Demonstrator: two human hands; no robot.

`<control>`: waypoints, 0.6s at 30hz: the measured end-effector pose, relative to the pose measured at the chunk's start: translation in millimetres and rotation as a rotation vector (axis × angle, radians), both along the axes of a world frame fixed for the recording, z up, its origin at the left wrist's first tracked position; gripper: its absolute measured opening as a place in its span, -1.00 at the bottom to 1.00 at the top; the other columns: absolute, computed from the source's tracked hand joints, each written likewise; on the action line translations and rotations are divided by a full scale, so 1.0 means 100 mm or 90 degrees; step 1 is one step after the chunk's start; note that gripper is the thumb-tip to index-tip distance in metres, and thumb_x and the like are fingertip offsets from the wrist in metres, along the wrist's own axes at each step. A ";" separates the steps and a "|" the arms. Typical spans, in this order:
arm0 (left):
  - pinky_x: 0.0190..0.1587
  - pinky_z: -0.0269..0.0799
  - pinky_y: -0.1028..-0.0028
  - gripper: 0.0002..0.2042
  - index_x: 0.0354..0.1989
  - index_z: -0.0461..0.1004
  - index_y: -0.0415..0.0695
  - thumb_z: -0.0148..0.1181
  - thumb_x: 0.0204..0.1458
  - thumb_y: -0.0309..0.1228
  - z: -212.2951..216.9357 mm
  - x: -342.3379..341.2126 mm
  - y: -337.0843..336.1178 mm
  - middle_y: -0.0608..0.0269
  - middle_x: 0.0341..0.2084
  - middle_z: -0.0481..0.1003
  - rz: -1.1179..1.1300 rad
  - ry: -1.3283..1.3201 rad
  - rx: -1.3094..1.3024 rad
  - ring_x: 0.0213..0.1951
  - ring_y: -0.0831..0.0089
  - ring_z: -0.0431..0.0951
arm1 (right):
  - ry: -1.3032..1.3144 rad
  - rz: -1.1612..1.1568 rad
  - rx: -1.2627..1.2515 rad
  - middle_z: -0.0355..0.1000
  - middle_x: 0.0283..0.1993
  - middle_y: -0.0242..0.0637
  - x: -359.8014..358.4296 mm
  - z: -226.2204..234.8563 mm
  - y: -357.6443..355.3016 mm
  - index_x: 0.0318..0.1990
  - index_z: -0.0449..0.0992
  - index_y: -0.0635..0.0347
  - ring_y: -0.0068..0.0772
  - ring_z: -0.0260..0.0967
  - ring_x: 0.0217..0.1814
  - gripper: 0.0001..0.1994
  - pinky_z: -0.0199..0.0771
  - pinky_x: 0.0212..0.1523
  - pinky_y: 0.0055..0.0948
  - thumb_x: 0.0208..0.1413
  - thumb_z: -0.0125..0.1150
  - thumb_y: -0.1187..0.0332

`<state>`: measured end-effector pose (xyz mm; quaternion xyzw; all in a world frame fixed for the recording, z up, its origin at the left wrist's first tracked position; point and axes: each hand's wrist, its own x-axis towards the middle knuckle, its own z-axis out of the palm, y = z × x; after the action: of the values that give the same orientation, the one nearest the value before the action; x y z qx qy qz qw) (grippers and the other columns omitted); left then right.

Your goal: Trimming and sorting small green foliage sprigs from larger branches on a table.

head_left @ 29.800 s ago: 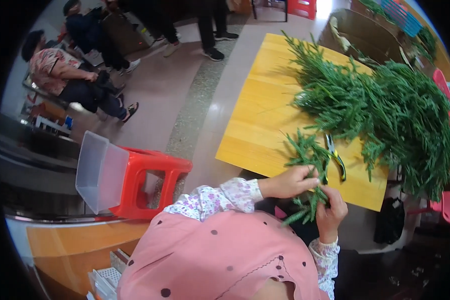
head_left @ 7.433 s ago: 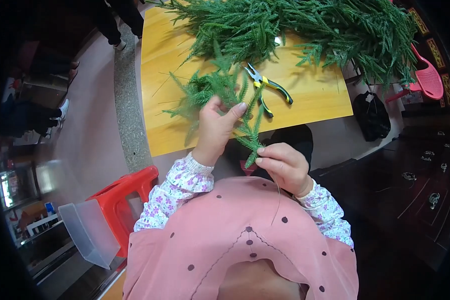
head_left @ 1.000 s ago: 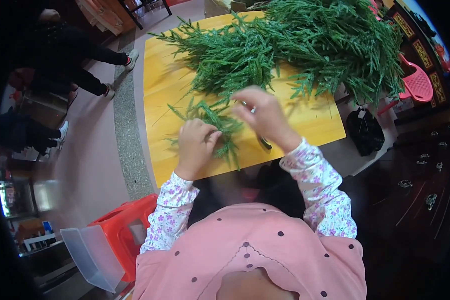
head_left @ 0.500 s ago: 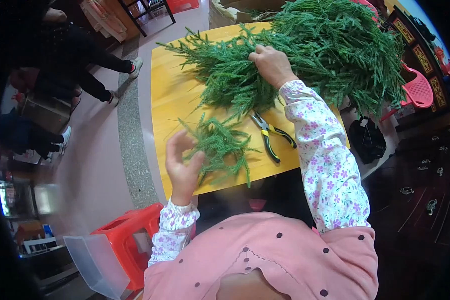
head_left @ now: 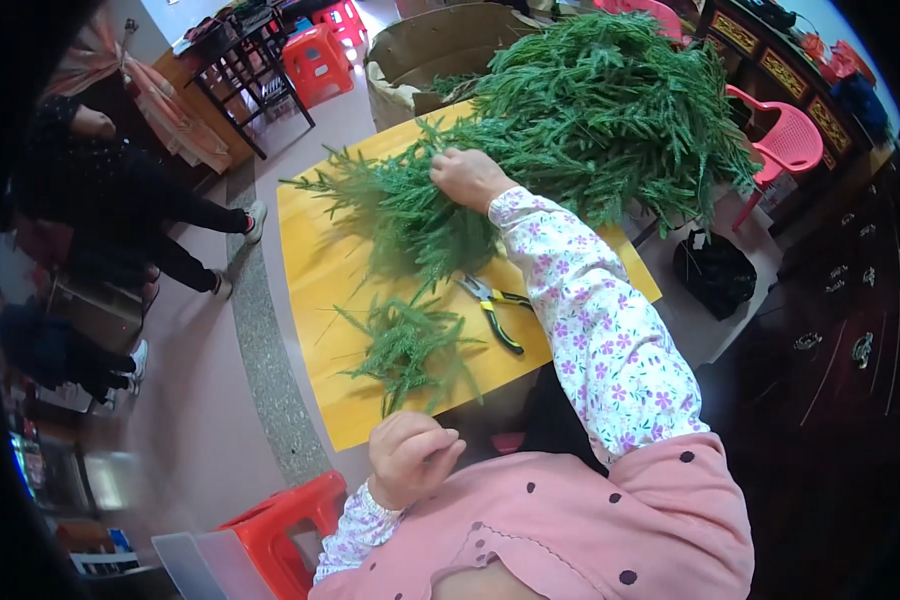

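Observation:
A big heap of green artificial pine branches (head_left: pixel 610 120) covers the far part of the yellow tabletop. At its left end my right hand (head_left: pixel 470 178) is closed on a pine sprig among the needles; its fingertips are partly hidden. My left hand (head_left: pixel 410 460) is curled shut close to my body, below the table's near edge, with nothing visible in it. Between the hands, a small separate bunch of pine sprigs (head_left: pixel 405 345) lies on the table. Pliers (head_left: pixel 492 318) with yellow and black handles rest to its right, partly beside my right sleeve.
The yellow tabletop (head_left: pixel 315 385) ends just before my body. Behind it stands a large cardboard box (head_left: pixel 430 50). A pink chair (head_left: pixel 792 138) and a black bag (head_left: pixel 715 275) are at right. At lower left is a red stool (head_left: pixel 270 525); a person (head_left: pixel 120 200) is at left.
My left hand has left the small bunch, drawn back toward my body and closed. My right hand stays at the pine heap. The whole view has shifted, showing more of the room's far side.

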<state>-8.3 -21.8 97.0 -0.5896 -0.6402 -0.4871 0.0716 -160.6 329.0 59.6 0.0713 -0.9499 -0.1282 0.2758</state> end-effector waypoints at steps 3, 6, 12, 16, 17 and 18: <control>-0.51 0.33 0.49 -0.82 -0.36 0.44 -0.18 0.28 -0.16 -0.59 -0.03 0.01 -0.01 0.20 -0.57 0.41 -0.002 -0.033 -0.029 -0.57 0.39 0.42 | 0.149 -0.013 -0.113 0.43 -0.37 -0.34 0.04 0.25 0.03 -0.36 0.49 0.07 -0.35 0.46 -0.33 -0.92 0.52 -0.39 -0.39 0.04 0.10 0.35; -0.53 0.33 0.49 -0.83 -0.36 0.44 -0.18 0.27 -0.15 -0.59 -0.06 0.02 -0.01 0.20 -0.56 0.42 0.001 -0.092 -0.063 -0.58 0.41 0.42 | 0.347 0.023 -0.267 0.49 -0.37 -0.30 0.09 0.65 -0.01 -0.30 0.54 0.05 -0.32 0.49 -0.36 -0.91 0.52 -0.43 -0.40 0.08 0.13 0.35; -0.45 0.36 0.55 -0.76 -0.22 0.47 -0.20 0.26 -0.11 -0.60 -0.28 0.02 0.13 0.24 -0.41 0.49 0.116 -0.427 -0.050 -0.47 0.53 0.47 | 0.533 0.190 -0.305 0.46 -0.46 -0.28 0.85 1.13 -0.64 -0.27 0.59 0.08 -0.34 0.42 -0.46 -0.87 0.42 -0.53 -0.44 -0.01 0.24 0.41; -0.23 0.40 0.56 -0.74 -0.08 0.42 -0.23 0.15 0.00 -0.56 -0.28 -0.10 0.46 0.24 -0.26 0.47 0.153 -0.587 0.026 -0.28 0.51 0.47 | 0.284 0.231 -0.197 0.42 -0.39 -0.37 1.54 0.92 -1.43 -0.25 0.56 0.13 -0.45 0.29 -0.51 -0.73 0.27 -0.56 -0.50 -0.21 0.20 0.40; -0.18 0.43 0.53 -0.75 -0.06 0.40 -0.23 0.10 0.07 -0.50 -0.32 -0.15 0.51 0.27 -0.26 0.46 0.151 -0.477 0.047 -0.27 0.48 0.48 | 0.250 0.234 -0.185 0.41 -0.36 -0.39 1.66 0.82 -1.59 -0.24 0.55 0.14 -0.48 0.26 -0.51 -0.69 0.24 -0.56 -0.52 -0.26 0.17 0.38; -0.18 0.43 0.53 -0.75 -0.06 0.40 -0.23 0.10 0.07 -0.50 -0.34 -0.18 0.53 0.27 -0.26 0.46 0.164 -0.478 0.041 -0.27 0.48 0.48 | 0.247 0.242 -0.197 0.41 -0.36 -0.39 1.74 0.70 -1.72 -0.24 0.55 0.14 -0.48 0.26 -0.51 -0.69 0.24 -0.56 -0.52 -0.26 0.17 0.38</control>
<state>-26.7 30.9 63.5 -0.2825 -0.6750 -0.6758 -0.0884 13.0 157.1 129.6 0.1791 -0.8574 0.0605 0.4786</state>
